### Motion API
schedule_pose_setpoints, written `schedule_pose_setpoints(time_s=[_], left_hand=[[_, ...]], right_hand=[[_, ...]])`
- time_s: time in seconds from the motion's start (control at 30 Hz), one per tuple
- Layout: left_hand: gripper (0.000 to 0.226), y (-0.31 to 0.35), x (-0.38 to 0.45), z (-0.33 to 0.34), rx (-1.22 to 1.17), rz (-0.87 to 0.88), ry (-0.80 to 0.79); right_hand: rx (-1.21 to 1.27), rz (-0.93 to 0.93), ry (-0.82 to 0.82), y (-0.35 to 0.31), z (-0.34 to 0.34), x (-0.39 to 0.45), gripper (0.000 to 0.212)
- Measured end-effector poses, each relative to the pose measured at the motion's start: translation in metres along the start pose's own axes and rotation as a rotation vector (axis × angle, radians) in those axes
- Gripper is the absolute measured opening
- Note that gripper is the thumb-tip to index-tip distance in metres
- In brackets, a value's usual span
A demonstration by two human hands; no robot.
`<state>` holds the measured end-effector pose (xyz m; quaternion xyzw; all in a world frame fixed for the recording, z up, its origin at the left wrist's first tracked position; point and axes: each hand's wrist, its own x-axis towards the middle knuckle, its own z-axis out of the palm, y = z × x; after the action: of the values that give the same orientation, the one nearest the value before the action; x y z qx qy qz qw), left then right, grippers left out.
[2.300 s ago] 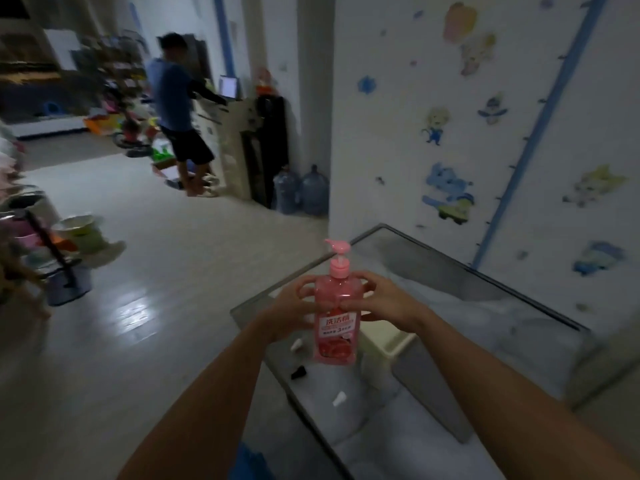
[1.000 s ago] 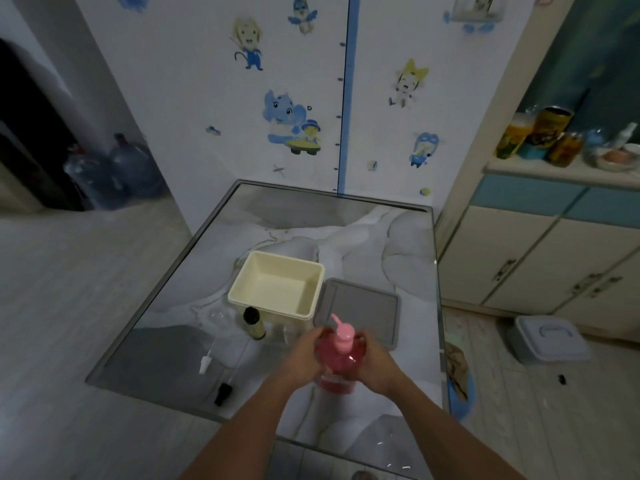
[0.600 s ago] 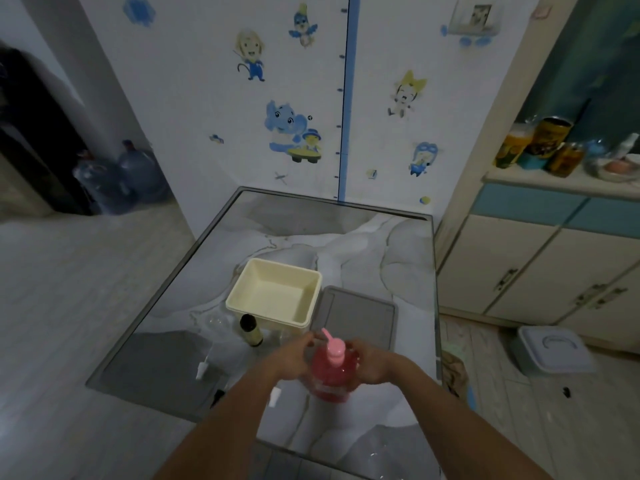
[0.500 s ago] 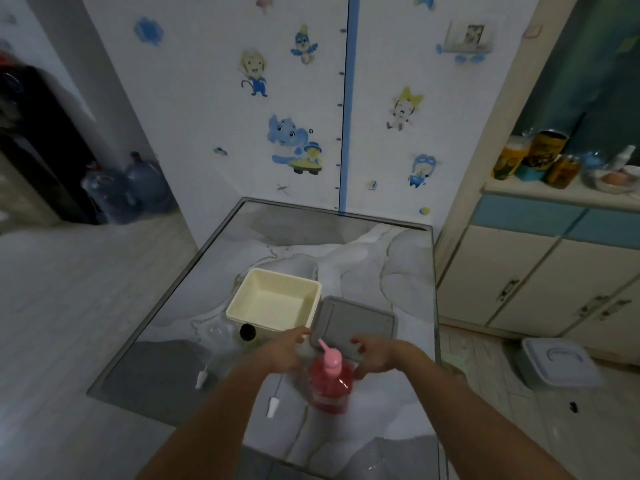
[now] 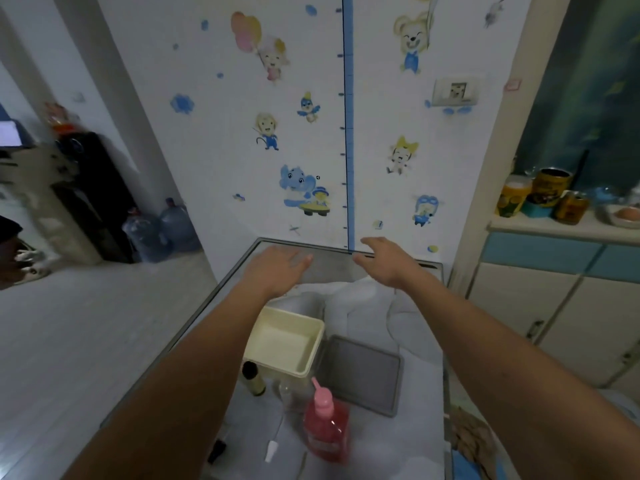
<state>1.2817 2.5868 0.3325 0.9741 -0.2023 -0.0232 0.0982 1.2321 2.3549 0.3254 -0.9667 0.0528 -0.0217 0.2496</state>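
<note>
Gripping nothing w/ left hand [image 5: 277, 268] or right hand [image 5: 384, 261]: both flat, fingers straight, palms down, apart from each other, hovering over far end of marble-look table [image 5: 408, 427]. Leaves pink pump bottle [image 5: 327, 431] standing free near front edge, just in front of cream tub [image 5: 284, 341] & grey lid [image 5: 362, 372], well apart from both hands. Looks like a pause between steps; next prob. calls for pulling hands back, steadying bottle w/ one, pressing pump w/ the other w/o tipping it.

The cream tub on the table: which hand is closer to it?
Left. The left hand is held open just past the far edge of the cream tub; the right hand is further right, out beyond the grey lid.
</note>
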Motion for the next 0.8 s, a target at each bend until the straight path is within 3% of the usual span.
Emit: schedule_pose_setpoints(time_s=[0.3,0.53,0.67,0.8], left_hand=[[0.06,-0.004,-0.003,-0.023,0.161,-0.058,-0.02],[0.051,-0.014,0.024,-0.025,0.233,0.042,-0.071],[0.066,-0.034,0.069,-0.01,0.136,0.015,-0.108],[0.074,-0.051,0.115,0.007,0.104,0.12,-0.128]], right_hand=[[-0.023,-0.016,-0.035,-0.004,0.0,0.016,0.064],[-0.057,0.04,-0.009,-0.016,-0.002,0.036,0.064],[-0.101,0.101,0.024,-0.018,0.005,0.052,0.063],[-0.13,0.213,0.054,-0.023,0.022,0.07,0.062]])
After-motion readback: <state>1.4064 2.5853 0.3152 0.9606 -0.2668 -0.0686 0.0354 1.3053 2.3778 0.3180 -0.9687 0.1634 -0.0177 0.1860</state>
